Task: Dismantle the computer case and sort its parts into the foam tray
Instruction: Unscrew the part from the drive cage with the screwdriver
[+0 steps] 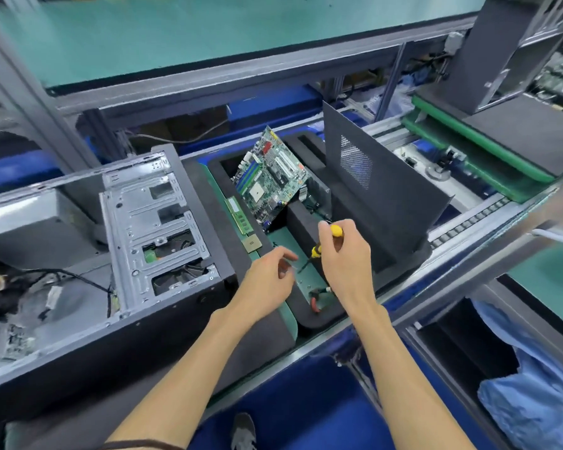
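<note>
- The computer case [117,254] lies on its side at the left of the bench [550,277], opened, its bare metal drive cage uppermost.
- The foam tray [306,315] sits just beside it, already holding a tilted motherboard [270,180], a memory stick [238,216], a small processor chip [253,244] and an upright side panel [371,196].
- A yellow-handled screwdriver [325,240] is gripped by the right hand [345,258], tip down over the tray.
- The left hand [270,277] has its fingers curled near the tip; whether a screw is pinched cannot be told.
- The case is judged heavy, stiff and sharp-edged, best taken by its outer frame; the boards are judged fragile, to be held by their edges.
- No brand or writing can be read.
</note>
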The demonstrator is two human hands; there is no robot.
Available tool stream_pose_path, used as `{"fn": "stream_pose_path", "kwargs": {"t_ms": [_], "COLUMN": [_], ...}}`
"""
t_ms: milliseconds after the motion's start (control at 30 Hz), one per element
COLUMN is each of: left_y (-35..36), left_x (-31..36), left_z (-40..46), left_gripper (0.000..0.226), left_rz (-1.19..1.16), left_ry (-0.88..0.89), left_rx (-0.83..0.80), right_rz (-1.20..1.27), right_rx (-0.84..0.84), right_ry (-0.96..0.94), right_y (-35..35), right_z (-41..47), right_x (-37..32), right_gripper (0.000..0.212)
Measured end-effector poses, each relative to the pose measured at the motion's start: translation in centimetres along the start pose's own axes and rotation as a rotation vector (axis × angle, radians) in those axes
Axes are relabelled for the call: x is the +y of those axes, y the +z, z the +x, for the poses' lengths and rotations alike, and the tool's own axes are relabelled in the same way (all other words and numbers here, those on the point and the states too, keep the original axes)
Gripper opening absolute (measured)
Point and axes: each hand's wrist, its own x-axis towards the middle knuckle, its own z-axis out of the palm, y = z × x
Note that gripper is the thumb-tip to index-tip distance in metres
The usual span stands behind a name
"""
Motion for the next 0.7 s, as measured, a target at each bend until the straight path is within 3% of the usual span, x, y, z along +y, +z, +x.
{"fn": "stream_pose_path", "kwargs": {"t_ms": [133,400,567,700], "left_y": [-2.2,-11.2,-16.5,-18.9], "left_x": [2.2,1.9,-3.0,-8.6], "left_z": [-2.3,-7.3,-7.6,-6.9], "left_gripper": [0.017,0.023,0.023,0.034], "left_rz": [-0.067,-0.080,-0.075,0.086], "left_ry": [0.060,0.063,-0.029,-0.102], "left_rx": [0.091,0.285,0.459,0.428], "right_rz": [0.218,0.734,0.832,0.751], "right_rx": [-0.009,-0.285,-0.450,-0.438], "right_ry": [-0.044,-0.085,-0.042,-0.099], "right_y": [1.2,6.8,11.1,14.5], "right_z": [-0.6,-2.9,-2.6,-2.2], "right_x": [-5.0,-14.8,-18.1,-18.8], "right_gripper": [0.040,0.025,0.038,0.030]}}
